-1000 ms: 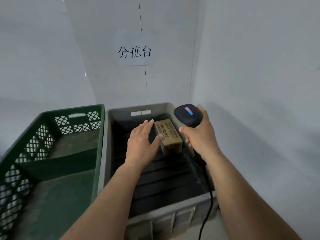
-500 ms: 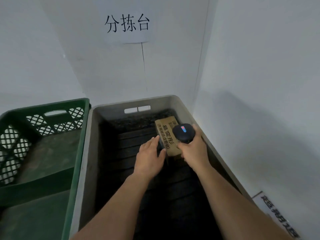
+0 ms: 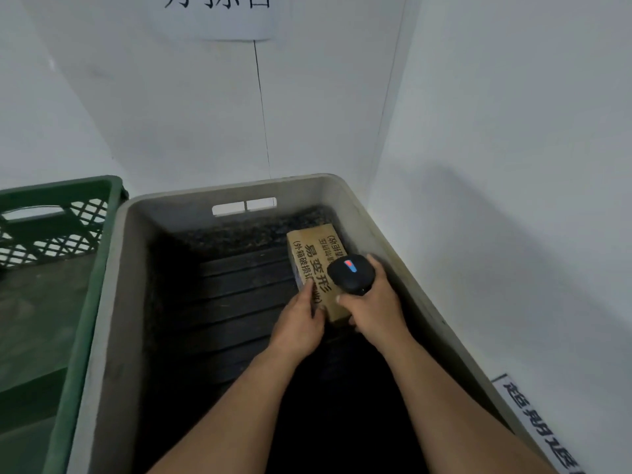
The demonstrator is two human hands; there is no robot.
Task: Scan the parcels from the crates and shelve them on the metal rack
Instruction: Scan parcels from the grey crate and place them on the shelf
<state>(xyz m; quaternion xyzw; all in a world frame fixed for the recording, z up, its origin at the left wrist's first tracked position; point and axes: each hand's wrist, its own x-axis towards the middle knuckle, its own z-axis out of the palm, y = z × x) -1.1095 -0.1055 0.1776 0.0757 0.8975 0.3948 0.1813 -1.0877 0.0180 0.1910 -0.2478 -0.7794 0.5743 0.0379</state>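
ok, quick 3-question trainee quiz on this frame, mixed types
1. Where is the parcel? A) on the floor B) in the grey crate C) on a rack
2. Fill in: the scanner is gripped by the ___ hand.
3. True or false: the left hand is clear of the parcel.
Key: 1 B; 2 right hand; 3 false, the left hand holds the parcel's edge.
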